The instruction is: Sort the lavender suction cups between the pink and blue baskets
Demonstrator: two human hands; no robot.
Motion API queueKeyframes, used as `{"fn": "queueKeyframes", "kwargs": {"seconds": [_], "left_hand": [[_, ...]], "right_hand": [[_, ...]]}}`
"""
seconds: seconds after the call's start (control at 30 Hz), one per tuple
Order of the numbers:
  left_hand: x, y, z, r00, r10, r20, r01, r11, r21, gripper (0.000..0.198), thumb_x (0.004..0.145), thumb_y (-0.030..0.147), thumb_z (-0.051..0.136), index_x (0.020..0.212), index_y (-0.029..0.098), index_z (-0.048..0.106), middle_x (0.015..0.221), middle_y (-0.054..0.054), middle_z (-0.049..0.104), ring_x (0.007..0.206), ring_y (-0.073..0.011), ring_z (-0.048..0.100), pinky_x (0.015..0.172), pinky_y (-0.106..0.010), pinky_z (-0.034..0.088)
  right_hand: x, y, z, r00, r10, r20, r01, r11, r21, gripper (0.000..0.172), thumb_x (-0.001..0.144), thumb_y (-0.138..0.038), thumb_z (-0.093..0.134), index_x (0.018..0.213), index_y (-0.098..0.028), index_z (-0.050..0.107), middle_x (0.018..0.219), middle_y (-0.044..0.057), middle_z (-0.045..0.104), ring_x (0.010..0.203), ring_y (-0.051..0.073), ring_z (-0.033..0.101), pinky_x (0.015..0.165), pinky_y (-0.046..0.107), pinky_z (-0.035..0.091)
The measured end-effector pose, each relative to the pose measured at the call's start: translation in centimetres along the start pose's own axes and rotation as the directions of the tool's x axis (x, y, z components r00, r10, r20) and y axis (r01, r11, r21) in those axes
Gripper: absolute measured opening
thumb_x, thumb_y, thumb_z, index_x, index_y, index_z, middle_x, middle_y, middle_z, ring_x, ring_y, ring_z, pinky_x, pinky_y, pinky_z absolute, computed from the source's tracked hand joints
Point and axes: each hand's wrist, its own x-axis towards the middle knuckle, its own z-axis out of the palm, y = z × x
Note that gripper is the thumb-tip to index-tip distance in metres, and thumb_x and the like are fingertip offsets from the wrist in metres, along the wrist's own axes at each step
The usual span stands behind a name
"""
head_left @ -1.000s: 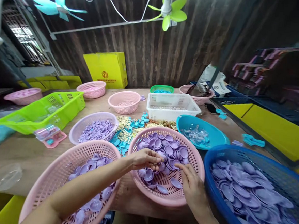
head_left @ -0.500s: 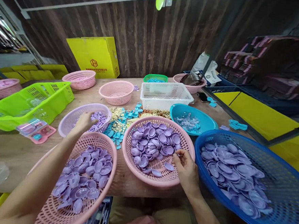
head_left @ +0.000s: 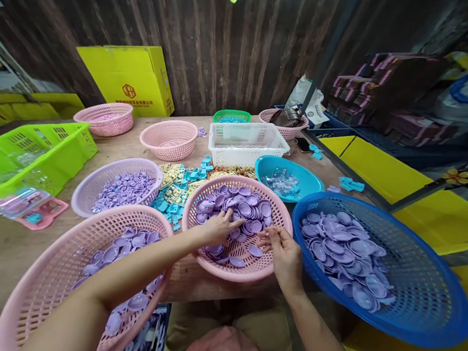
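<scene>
Straight ahead on the wooden table (head_left: 21, 241) stands a pink basket (head_left: 267, 271) holding several purple round caps (head_left: 248, 206). My left hand (head_left: 216, 228) reaches into it, fingers curled down on the caps. My right hand (head_left: 282, 251) hovers over the basket's right side with fingers pinched; what they hold is too small to make out. A second pink basket (head_left: 50, 280) of purple caps sits under my left forearm. To the right, a big blue basket (head_left: 429, 296) holds more purple caps.
A lilac basket (head_left: 93, 179) of small purple pieces, teal and yellow parts (head_left: 177, 190), a teal bowl (head_left: 303, 180), a white crate (head_left: 248, 139), a green tray (head_left: 27, 155) and pink baskets (head_left: 168, 139) fill the table. A yellow box (head_left: 124, 79) stands at the back wall.
My left hand has come back from the lilac basket into the middle pink basket. The right hand stayed at that basket's right side. The view has tilted down and left.
</scene>
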Motion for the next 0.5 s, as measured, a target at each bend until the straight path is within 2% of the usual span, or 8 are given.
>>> {"fn": "queueKeyframes", "kwargs": {"seconds": [0.1, 0.2, 0.3, 0.33, 0.37, 0.4, 0.43, 0.5], "left_hand": [[0.2, 1.6, 0.6, 1.0, 0.015, -0.002, -0.015, 1.0, 0.004, 0.077, 0.072, 0.023, 0.066, 0.138, 0.022, 0.026, 0.142, -0.025, 0.021, 0.12, -0.0366, 0.04, 0.09, -0.043, 0.04], [-0.8, 2.0, -0.6, 0.987, 0.15, 0.05, -0.139, 0.974, -0.18, 0.074, 0.075, 0.03, 0.064, 0.138, 0.021, 0.027, 0.142, -0.023, 0.022, 0.122, -0.0337, 0.04, 0.093, -0.04, 0.039], [-1.6, 1.1, -2.1, 0.934, 0.356, 0.036, -0.312, 0.861, -0.402, 0.057, 0.079, 0.028, 0.059, 0.132, 0.023, 0.039, 0.131, -0.013, 0.044, 0.11, -0.0224, 0.052, 0.088, -0.028, 0.042], [-1.7, 0.6, -2.4, 0.926, 0.377, 0.02, -0.33, 0.833, -0.444, 0.05, 0.08, 0.026, 0.057, 0.128, 0.023, 0.044, 0.122, -0.01, 0.052, 0.103, -0.0192, 0.056, 0.084, -0.025, 0.043], [-1.7, 0.1, -2.5, 0.937, 0.348, 0.004, -0.309, 0.836, -0.454, 0.044, 0.082, 0.023, 0.055, 0.125, 0.021, 0.048, 0.114, -0.008, 0.058, 0.096, -0.0175, 0.058, 0.081, -0.023, 0.044], [-1.5, -0.5, -2.5, 0.963, 0.27, -0.017, -0.251, 0.865, -0.434, 0.039, 0.082, 0.02, 0.053, 0.121, 0.019, 0.051, 0.107, -0.007, 0.061, 0.092, -0.0173, 0.059, 0.079, -0.024, 0.044], [-1.3, -1.0, -2.3, 0.986, 0.159, -0.05, -0.166, 0.906, -0.39, 0.036, 0.082, 0.017, 0.052, 0.118, 0.017, 0.054, 0.104, -0.008, 0.062, 0.091, -0.0182, 0.06, 0.078, -0.025, 0.044], [-0.7, -1.7, -1.9, 0.989, -0.048, -0.142, 0.004, 0.956, -0.294, 0.033, 0.08, 0.013, 0.051, 0.112, 0.013, 0.058, 0.103, -0.01, 0.062, 0.092, -0.0209, 0.059, 0.079, -0.028, 0.045]], "right_hand": [[-0.1, 0.1, 0.1, 0.997, -0.059, -0.057, 0.055, 0.996, -0.063, 0.034, 0.085, -0.049, 0.039, 0.078, -0.019, 0.053, 0.059, 0.0, 0.056, 0.048, 0.011, 0.05, 0.047, 0.022, 0.041], [-0.1, 0.3, 0.2, 0.987, -0.098, -0.13, 0.082, 0.989, -0.121, 0.03, 0.086, -0.045, 0.038, 0.082, -0.019, 0.052, 0.056, -0.003, 0.051, 0.048, 0.01, 0.046, 0.046, 0.021, 0.038], [0.1, 0.4, 0.2, 0.984, -0.087, -0.153, 0.073, 0.992, -0.099, 0.028, 0.086, -0.043, 0.038, 0.091, -0.019, 0.053, 0.061, -0.002, 0.053, 0.053, 0.012, 0.049, 0.049, 0.022, 0.04], [0.1, 0.5, 0.1, 0.986, -0.077, -0.15, 0.067, 0.995, -0.07, 0.028, 0.086, -0.043, 0.038, 0.093, -0.019, 0.052, 0.063, -0.001, 0.054, 0.054, 0.012, 0.05, 0.05, 0.023, 0.042], [0.1, 0.5, 0.1, 0.987, -0.066, -0.145, 0.062, 0.998, -0.034, 0.029, 0.086, -0.043, 0.039, 0.095, -0.019, 0.052, 0.065, -0.001, 0.055, 0.055, 0.012, 0.052, 0.051, 0.024, 0.043], [0.1, 0.6, 0.1, 0.989, -0.056, -0.139, 0.058, 0.998, 0.008, 0.029, 0.085, -0.043, 0.039, 0.096, -0.019, 0.052, 0.067, 0.0, 0.057, 0.056, 0.013, 0.053, 0.052, 0.024, 0.044], [0.1, 0.6, 0.1, 0.99, -0.05, -0.131, 0.056, 0.997, 0.047, 0.029, 0.085, -0.043, 0.04, 0.096, -0.019, 0.052, 0.07, 0.001, 0.058, 0.057, 0.013, 0.054, 0.053, 0.025, 0.045], [0.1, 0.7, 0.2, 0.992, -0.045, -0.121, 0.057, 0.994, 0.096, 0.029, 0.084, -0.044, 0.042, 0.094, -0.018, 0.051, 0.075, 0.003, 0.061, 0.058, 0.013, 0.055, 0.053, 0.026, 0.046]]}}
